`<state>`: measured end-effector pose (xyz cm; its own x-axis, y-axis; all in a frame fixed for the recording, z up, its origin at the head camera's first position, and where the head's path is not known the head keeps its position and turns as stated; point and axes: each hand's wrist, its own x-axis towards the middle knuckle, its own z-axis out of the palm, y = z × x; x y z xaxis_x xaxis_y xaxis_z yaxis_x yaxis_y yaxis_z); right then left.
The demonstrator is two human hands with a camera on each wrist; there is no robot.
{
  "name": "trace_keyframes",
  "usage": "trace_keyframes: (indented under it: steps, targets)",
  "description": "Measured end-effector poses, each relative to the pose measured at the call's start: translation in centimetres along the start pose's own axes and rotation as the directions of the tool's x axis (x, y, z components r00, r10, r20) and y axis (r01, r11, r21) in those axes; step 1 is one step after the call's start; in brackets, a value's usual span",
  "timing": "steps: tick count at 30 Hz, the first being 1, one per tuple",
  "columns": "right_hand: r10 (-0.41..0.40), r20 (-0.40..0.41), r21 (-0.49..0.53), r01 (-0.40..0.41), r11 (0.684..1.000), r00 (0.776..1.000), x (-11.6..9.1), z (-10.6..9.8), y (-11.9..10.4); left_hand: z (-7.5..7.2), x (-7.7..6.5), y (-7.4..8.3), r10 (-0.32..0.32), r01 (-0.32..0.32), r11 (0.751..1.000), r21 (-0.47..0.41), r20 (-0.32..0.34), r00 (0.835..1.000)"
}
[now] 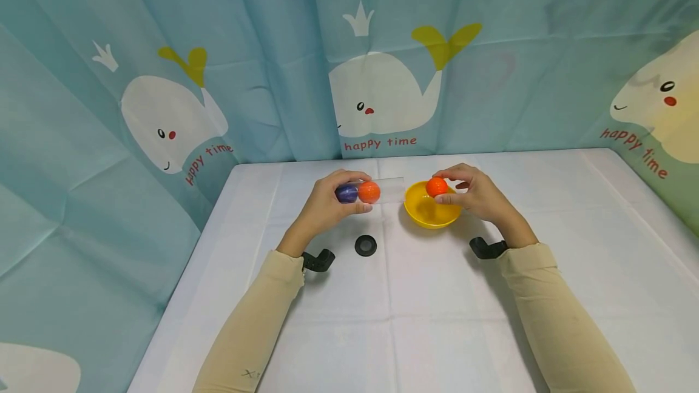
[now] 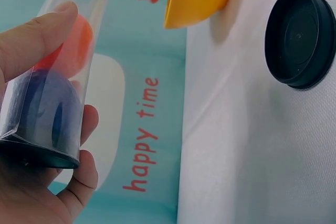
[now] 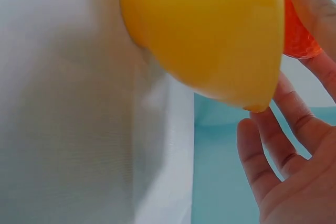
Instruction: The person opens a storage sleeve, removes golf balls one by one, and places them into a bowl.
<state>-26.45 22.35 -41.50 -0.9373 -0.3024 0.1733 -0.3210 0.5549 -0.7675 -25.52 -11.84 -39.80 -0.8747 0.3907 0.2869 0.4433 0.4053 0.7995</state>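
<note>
The work looks to be midway through loading balls into a container: a person's left hand [image 1: 323, 202] grasps a clear tube [image 1: 392, 190] above the worktop [image 1: 349, 332], its free end pointing toward the right hand [image 1: 474, 194]. Inside the tube a dark-blue ball [image 1: 346, 193] sits next to the black base [image 2: 39, 153], with an orange ball [image 1: 369, 192] just beyond it and bare space from there to the mouth. The right hand pinches a dimpled orange ball [image 1: 437, 187] between thumb and fingers over the yellow bowl [image 1: 428, 214], which stands on the worktop just beside the tube's mouth; whether those fingers touch the rim cannot be told. The step in hand, as I judge it, is lifting this ball from the bowl, and it is not yet at the tube. If it is to join the others, the next move calls for carrying it a little leftward, lining it up with the mouth and letting go, while the left hand keeps the tube steady and its mouth no lower than its base, so that nothing rolls out. A black cap [image 1: 366, 245] lies on the worktop near the left hand and would presumably close the tube later.
</note>
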Motion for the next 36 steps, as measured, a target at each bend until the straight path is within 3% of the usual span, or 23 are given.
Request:
trace_keyframes:
  steps: [18, 36]
  targets:
    - [0.082, 0.09, 0.009, -0.083, 0.996, 0.993, 0.0, 0.5, 1.1, 0.1, -0.1, 0.2, 0.011, -0.011, 1.0, -0.004, -0.002, 1.0]
    - [0.037, 0.11, -0.022, -0.035, 0.999, 0.993, 0.1, 0.9, 1.7, 0.0, 0.0, 0.1, 0.023, -0.023, 1.0, -0.001, -0.002, 1.0]
